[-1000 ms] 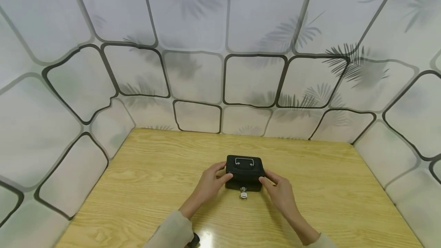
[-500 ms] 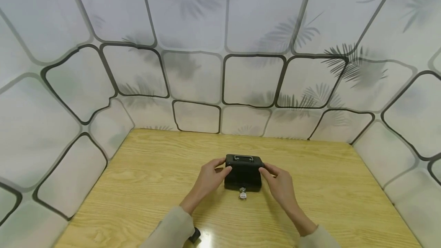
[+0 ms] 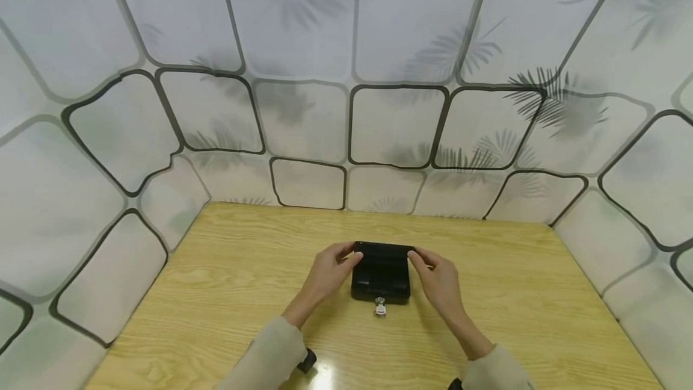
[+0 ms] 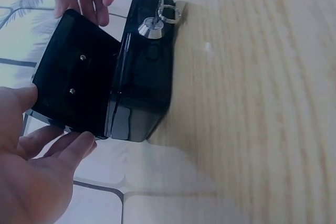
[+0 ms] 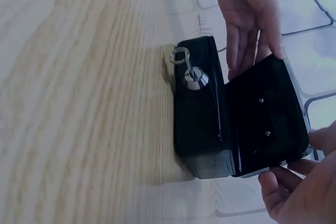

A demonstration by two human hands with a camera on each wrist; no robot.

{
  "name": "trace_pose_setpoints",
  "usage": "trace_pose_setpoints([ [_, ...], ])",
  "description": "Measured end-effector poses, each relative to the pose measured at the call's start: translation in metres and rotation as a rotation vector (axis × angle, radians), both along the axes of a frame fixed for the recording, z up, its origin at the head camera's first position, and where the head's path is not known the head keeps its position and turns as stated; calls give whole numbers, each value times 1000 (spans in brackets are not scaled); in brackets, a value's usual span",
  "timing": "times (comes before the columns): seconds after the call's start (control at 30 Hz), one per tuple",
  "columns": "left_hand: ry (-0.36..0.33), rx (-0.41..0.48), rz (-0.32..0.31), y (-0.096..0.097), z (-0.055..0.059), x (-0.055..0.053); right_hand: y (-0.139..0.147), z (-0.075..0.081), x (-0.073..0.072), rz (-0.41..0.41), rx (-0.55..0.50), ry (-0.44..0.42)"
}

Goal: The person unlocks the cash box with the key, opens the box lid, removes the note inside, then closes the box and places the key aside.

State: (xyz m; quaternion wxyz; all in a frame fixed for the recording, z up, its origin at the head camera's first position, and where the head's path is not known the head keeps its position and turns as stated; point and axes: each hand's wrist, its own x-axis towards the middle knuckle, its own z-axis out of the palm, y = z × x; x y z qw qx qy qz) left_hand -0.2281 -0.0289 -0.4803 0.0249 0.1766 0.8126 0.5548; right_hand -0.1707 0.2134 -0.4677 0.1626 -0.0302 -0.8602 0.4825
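In the head view, the left hand (image 3: 331,266) and right hand (image 3: 440,275) pinch opposite side edges of the raised lid (image 3: 384,251) of a small black cash box (image 3: 381,284), which rests on the wooden table (image 3: 243,287) between and below the fingers. Uneven lifting might twist the hinge; with neither hand on the base, it could slide or tip backward.

In the left wrist view, the near fingers curl round the lid's side, well apart from the lock cylinder (image 4: 151,29) and key ring (image 4: 169,14). A slip there could drop the lid, perhaps nipping fingertips.

In the right wrist view, a key (image 5: 189,65) juts from the lock below the fingers; a careless hand drawn back could snag or bend it.
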Motion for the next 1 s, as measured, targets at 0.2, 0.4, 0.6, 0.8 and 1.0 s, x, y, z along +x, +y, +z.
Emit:
trace_pose_setpoints([
  [0.2, 11, -9, 40, 4, 5, -6, 2, 2, -5, 61, -33, -1],
  [0.4, 2, 2, 76, 7, 6, -13, 7, 0, -14, 68, -95, -18],
  [0.6, -10, 14, 86, 7, 5, -19, 9, 1, -27, 60, -143, -49],
  [0.8, 48, -13, 101, 7, 6, -23, 10, 4, -35, 45, -169, -69],
  [1.0, 64, -40, 97, 9, 4, -26, 13, 7, -40, 48, -193, -89],
])
